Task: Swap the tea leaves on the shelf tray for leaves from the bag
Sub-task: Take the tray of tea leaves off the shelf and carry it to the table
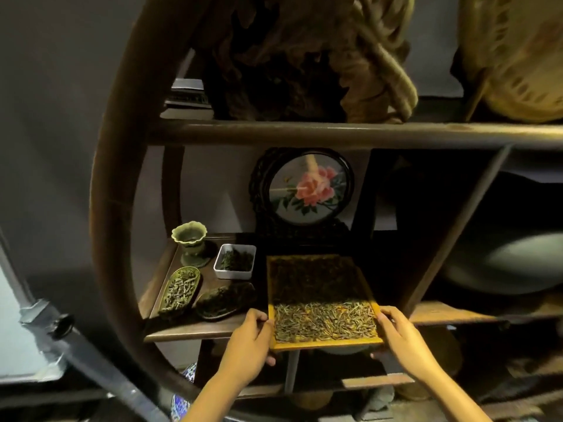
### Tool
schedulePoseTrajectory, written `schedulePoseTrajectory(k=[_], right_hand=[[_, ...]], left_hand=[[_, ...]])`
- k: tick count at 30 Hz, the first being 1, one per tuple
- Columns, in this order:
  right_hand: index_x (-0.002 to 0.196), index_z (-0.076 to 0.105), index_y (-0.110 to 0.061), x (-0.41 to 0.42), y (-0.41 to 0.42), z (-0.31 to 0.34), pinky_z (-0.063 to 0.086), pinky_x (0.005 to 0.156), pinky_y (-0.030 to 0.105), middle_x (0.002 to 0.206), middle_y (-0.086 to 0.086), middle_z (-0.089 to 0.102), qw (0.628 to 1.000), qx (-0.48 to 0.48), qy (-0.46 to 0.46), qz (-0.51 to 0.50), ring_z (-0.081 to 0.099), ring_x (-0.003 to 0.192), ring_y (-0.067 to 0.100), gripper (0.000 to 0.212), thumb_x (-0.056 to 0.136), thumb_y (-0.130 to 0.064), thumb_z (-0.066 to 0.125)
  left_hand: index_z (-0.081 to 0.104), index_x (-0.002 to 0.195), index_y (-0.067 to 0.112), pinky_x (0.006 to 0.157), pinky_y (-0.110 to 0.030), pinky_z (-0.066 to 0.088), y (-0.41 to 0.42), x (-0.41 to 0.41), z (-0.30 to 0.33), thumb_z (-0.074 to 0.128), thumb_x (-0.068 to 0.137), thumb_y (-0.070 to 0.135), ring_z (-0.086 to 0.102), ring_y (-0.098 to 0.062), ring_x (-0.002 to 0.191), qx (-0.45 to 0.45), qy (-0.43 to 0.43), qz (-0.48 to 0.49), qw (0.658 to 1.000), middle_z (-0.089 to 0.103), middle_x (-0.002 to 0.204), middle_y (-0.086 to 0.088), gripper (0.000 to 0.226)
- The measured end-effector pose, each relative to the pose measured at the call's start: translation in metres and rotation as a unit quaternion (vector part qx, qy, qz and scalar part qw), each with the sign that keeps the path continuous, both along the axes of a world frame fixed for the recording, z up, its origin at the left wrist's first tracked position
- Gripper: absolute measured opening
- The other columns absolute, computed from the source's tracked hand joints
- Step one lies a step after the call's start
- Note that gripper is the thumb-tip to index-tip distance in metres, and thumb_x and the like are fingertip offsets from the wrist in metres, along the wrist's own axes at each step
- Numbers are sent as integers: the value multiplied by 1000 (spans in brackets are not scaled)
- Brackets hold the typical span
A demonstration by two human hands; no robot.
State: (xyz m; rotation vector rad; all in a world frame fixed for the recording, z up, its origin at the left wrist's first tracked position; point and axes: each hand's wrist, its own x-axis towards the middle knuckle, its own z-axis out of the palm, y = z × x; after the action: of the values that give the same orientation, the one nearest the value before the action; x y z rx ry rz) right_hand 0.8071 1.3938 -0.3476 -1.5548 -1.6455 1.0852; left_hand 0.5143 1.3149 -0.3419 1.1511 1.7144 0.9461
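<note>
A square wooden tray [375,305] with a yellow rim lies on the middle shelf [189,330], its near end sticking out past the shelf edge. Tea leaves [323,322] cover it, pale and green at the near end, dark in the shadowed far end. My left hand [248,339] grips the tray's near left corner. My right hand [399,333] grips its near right corner. No bag is in view.
Left of the tray on the same shelf stand a white dish of leaves [234,261], a green cup [189,239], a brass scoop of leaves [179,292] and a dark oval dish [224,300]. A round peony screen [304,190] stands behind. A slanted strut [457,226] rises right.
</note>
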Motion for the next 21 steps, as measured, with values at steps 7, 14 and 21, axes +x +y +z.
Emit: schedulePoseTrajectory(k=[7,14,21], right_hand=[[115,54,-18,-1,-3,-14,52,50,15,96,-7,67,999,49,18,-8,69,68,9,20,97,-11,48],[116,58,-17,-7,-11,-12,55,48,27,94,2,71,995,35,92,-32,69,75,19,24,99,-22,41],[113,60,-20,-18,-34,5,53,48,22,93,0,71,991,57,114,-40,68,80,10,23,99,-16,41]], left_hand=[[47,97,30,48,-14,49,-4,15,2,42,100,30,68,-15,52,12,24,31,999,71,90,-3,6],[52,99,25,49,-19,52,-12,15,4,47,99,21,68,-9,59,32,-31,46,998,73,78,2,7],[56,101,22,43,-29,51,-17,-2,7,46,98,16,65,-7,59,55,-65,46,995,71,78,5,12]])
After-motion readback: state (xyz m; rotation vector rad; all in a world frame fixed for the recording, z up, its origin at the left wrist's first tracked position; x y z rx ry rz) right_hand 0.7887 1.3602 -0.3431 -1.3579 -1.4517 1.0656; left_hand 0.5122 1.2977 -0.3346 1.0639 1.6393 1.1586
